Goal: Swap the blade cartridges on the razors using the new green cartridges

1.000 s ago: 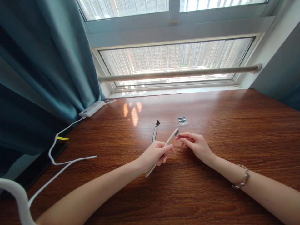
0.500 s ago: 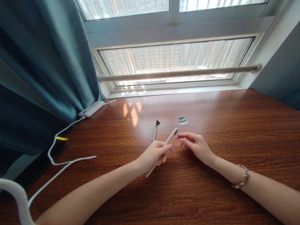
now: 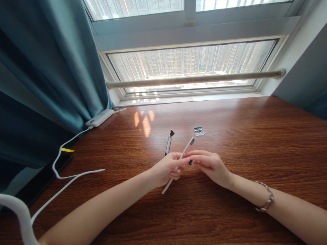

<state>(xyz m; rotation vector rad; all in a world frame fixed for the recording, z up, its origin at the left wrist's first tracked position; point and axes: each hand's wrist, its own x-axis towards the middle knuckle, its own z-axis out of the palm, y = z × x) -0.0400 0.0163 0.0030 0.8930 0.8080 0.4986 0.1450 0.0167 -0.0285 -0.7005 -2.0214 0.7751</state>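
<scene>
My left hand (image 3: 171,167) is closed around a white toothbrush (image 3: 185,149), its dark bristles pointing up and away. Between the fingertips of my right hand (image 3: 212,166) is a small dark razor cartridge (image 3: 190,162), partly covered by the fingers. The fingertips of both hands meet at this piece, below the brush head. Just beyond my left hand lies a razor handle (image 3: 169,143), grey and black, its black end pointing to the window. A small clear plastic case (image 3: 199,131) with dark strips in it lies farther back to the right.
The brown wooden table (image 3: 242,136) reaches to the window sill. A white device (image 3: 100,118) with a white cable (image 3: 56,163) and yellow tag (image 3: 67,150) is at the left, beside the blue curtain (image 3: 63,61). A rail (image 3: 194,80) crosses the window.
My right hand has moved left and slightly down, bringing the cartridge from beside the bristles to my left fingertips. The toothbrush has shifted slightly, with its bristles now clear of the cartridge.
</scene>
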